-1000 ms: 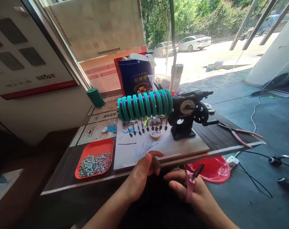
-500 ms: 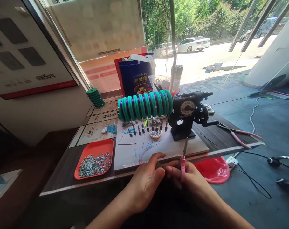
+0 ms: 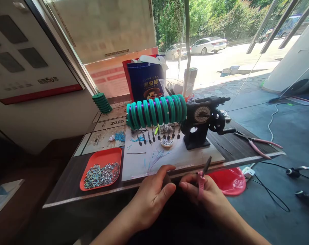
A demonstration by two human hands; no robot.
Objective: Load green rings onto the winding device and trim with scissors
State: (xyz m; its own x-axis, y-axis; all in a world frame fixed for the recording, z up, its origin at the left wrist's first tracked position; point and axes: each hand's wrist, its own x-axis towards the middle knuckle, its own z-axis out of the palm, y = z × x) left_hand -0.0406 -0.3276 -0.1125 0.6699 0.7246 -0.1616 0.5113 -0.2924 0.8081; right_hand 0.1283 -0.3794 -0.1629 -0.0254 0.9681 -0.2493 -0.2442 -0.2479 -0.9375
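My left hand (image 3: 153,199) is in front of the table's near edge, thumb and index finger apart; I see nothing held in it. The other fingers are partly hidden. To its right, my right hand (image 3: 211,195) holds small pink-handled scissors (image 3: 201,185), dark blades pointing up and away. Its thumb and index finger are bent close together, and whether they pinch a thin line I cannot tell. Beyond the hands, a black hand-crank winder (image 3: 199,131) carries a row of green spools (image 3: 155,111). Dark small pieces (image 3: 153,137) dangle below the spools.
A white board (image 3: 134,166) lies under the winder, with a small bowl of beads (image 3: 167,141) and blue bits of line. An orange tray (image 3: 113,153) of metal parts stands left. Pink-handled pliers (image 3: 258,148) lie right. A red plastic bag (image 3: 228,182) hangs below the edge.
My right hand has moved slightly right, away from the left, and the scissors now tilt further right. The left hand has stayed nearly in place.
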